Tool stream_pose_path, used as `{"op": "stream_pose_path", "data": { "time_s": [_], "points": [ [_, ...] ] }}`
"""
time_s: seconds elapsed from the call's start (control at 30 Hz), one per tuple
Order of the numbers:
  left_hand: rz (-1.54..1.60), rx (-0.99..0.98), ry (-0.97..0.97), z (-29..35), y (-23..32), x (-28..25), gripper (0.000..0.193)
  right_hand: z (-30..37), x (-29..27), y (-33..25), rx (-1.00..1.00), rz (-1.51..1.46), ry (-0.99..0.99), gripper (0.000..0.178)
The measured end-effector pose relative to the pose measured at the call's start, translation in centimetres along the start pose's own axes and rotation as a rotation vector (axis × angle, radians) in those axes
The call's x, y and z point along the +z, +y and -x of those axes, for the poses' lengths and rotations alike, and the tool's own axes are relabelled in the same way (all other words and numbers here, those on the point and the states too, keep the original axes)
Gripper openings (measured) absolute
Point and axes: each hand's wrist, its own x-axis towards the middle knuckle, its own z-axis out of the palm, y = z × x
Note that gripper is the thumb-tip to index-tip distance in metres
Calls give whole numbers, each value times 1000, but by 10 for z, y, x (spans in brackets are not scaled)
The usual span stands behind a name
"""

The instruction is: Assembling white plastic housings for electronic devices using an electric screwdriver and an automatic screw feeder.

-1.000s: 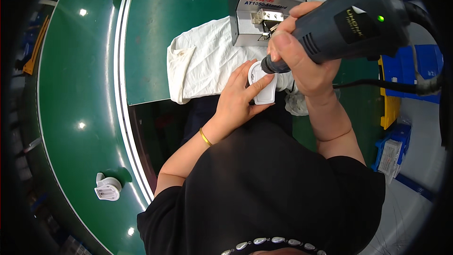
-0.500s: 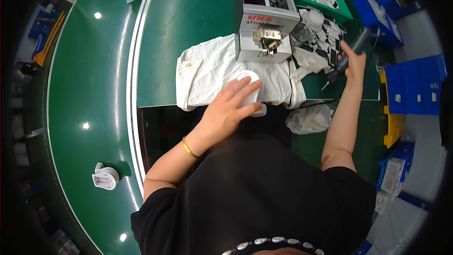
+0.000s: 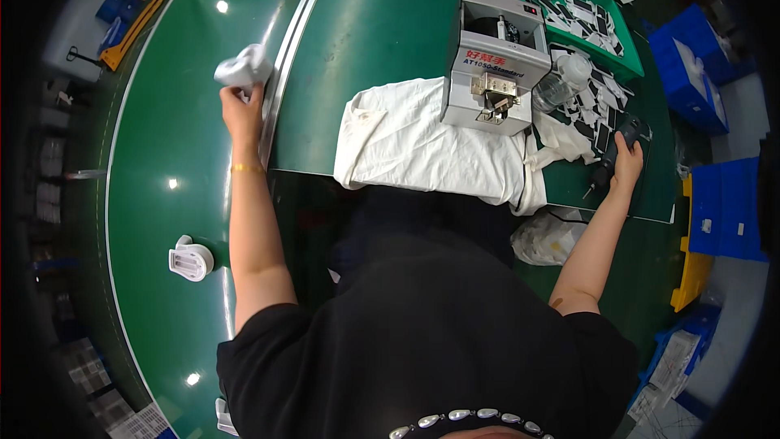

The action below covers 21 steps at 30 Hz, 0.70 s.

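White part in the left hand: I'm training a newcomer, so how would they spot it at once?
Look left of the green worktable, across the white rail, to the long green surface. Over its upper half, close to the rail, the left hand grips the white part. Similar white pieces sit above and below it, but it alone is held.

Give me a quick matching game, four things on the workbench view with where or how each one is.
1. Left hand
2. Clear bottle
3. Right hand
4. White cloth

A. Right of the grey machine
B. On a dark power driver
C. Spread along the table's near edge
D. Holding a white plastic part

Pairs: 1-D, 2-A, 3-B, 4-C
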Motion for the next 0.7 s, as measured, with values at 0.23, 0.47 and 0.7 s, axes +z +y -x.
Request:
{"op": "stream_pose_path", "data": {
  "time_s": [0.23, 0.47, 0.7],
  "points": [
    [-182, -24, -12, -29, -37, 15, 61, 24, -7, -5, -103, -10, 56, 72],
    [-653, 214, -433, 30, -49, -175, 64, 72, -2, -65, -365, 402, 147, 43],
    [-312, -709, -341, 89, -64, -280, 81, 62, 36, -77, -452, 764, -108, 25]
  ]
}}
